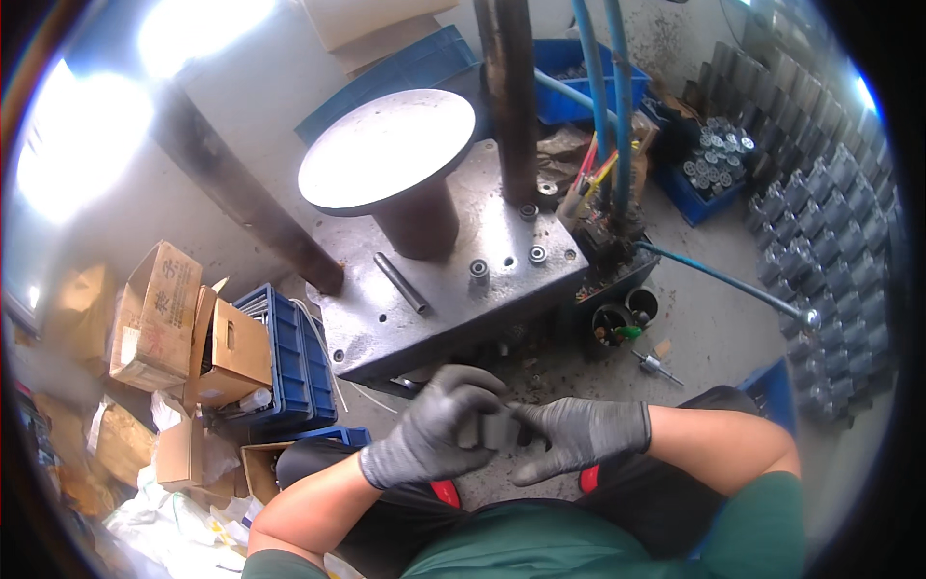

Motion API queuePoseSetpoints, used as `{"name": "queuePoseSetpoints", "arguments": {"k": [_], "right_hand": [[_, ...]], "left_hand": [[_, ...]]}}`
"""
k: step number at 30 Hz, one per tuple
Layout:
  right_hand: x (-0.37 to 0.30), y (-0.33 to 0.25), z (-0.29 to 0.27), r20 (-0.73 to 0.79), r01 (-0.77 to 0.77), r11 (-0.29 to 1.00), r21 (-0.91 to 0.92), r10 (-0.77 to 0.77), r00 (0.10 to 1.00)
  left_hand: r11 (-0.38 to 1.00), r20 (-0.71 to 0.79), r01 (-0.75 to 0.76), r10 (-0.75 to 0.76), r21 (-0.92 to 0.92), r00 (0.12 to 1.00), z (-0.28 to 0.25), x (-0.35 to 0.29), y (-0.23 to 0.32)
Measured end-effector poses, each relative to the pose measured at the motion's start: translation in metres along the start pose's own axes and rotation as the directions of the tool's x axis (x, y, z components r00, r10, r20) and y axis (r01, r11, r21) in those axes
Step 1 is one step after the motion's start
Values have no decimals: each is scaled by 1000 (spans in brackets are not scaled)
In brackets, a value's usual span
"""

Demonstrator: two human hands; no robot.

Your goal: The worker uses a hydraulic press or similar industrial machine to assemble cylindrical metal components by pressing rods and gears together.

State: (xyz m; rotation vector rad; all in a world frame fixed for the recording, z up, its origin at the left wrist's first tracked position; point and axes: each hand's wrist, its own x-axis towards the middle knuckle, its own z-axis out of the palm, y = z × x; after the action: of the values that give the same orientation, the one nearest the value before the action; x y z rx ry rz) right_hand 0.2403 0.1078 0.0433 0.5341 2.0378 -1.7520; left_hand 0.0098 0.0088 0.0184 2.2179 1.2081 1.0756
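Note:
Both my hands wear grey work gloves and meet over my lap, in front of the metal press bed (444, 309). My left hand (434, 429) is closed around a short grey metal cylinder (498, 430), whose right end sticks out of its fingers. My right hand (588, 434) comes to that end with its fingers stretched out and its thumb apart below. Blur hides whether its fingertips touch the cylinder. On the bed lie a steel rod (399, 283) and several small round bearing-like parts, one of them a ring (478, 270). A large round plate (388, 150) stands on a thick post behind them.
Cardboard boxes (159, 314) and a blue crate (294, 357) stand at the left. Stacked grey metal housings (834, 261) line the right side. A blue bin (699, 183) holds shiny parts. A shafted part (660, 367) and small pots (611, 323) are on the floor. Dark columns flank the plate.

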Motion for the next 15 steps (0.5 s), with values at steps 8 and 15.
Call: {"name": "queuePoseSetpoints", "arguments": {"k": [8,15], "right_hand": [[6,24,11,21,9,542,-840,16,1000],[10,34,-5,-4,10,528,-849,-26,1000]], "left_hand": [[764,-376,389,-609,-515,698,-49,-9,-15],[726,-512,286,-659,-626,552,-67,0,-34]]}}
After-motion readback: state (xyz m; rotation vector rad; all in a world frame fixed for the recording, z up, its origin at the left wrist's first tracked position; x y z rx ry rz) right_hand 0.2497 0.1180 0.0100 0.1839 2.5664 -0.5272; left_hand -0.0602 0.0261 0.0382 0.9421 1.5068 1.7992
